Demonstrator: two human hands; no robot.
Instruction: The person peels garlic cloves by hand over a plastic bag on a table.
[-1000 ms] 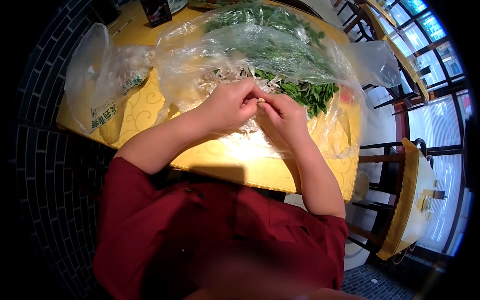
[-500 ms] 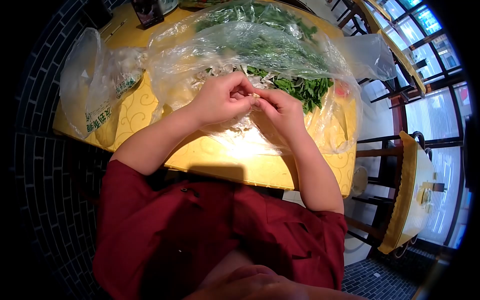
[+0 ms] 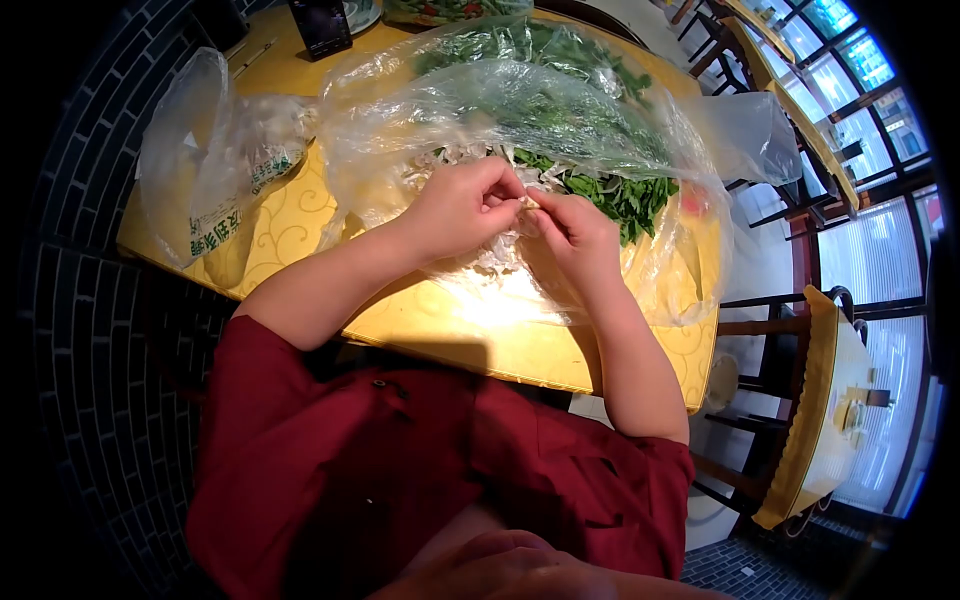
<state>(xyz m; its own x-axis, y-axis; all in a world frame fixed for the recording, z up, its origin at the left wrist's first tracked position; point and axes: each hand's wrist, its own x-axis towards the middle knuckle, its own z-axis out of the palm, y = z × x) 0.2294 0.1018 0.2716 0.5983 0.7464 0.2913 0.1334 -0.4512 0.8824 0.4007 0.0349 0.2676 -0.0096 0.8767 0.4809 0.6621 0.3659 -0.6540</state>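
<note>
My left hand (image 3: 463, 207) and my right hand (image 3: 580, 238) meet over the near part of a clear plastic bag (image 3: 370, 110) spread on the yellow table (image 3: 400, 315). Fingers of both are pinched round something small and pale between them, too small to name. Beneath and beyond the hands lie whitish papery scraps (image 3: 492, 258). Green leaves (image 3: 628, 202) sit just past my right hand, and more greens (image 3: 540, 100) show through the plastic.
A second plastic bag (image 3: 190, 150) with pale contents and green print stands at the left. A dark phone-like device (image 3: 320, 28) and a patterned bag (image 3: 455, 10) are at the far edge. Another table (image 3: 825, 400) and chairs are at the right.
The fingertips of my two hands have drawn slightly apart, while both remain pinched. The whole view has shifted a little; the bags and leaves keep their places on the table.
</note>
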